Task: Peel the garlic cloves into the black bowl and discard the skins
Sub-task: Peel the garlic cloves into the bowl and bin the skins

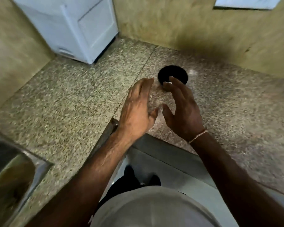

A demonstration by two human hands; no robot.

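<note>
A black bowl (173, 74) stands on the speckled stone counter (72, 95) near the back corner. My left hand (138, 110) hovers over the counter just left of the bowl, fingers straight and together, holding nothing. My right hand (182, 108) faces it, fingers extended, with its fingertips over the bowl's near rim. A small white bit (168, 83) shows at my right fingertips; I cannot tell whether it is a garlic clove or a skin. The frame is blurred. Faint pale flecks (154, 102) lie on the counter between my hands.
A white appliance (75, 27) stands at the back left corner against tiled walls. A steel sink (15, 169) sits at the lower left. The counter is L-shaped, with its inner edge (162, 141) right in front of my body.
</note>
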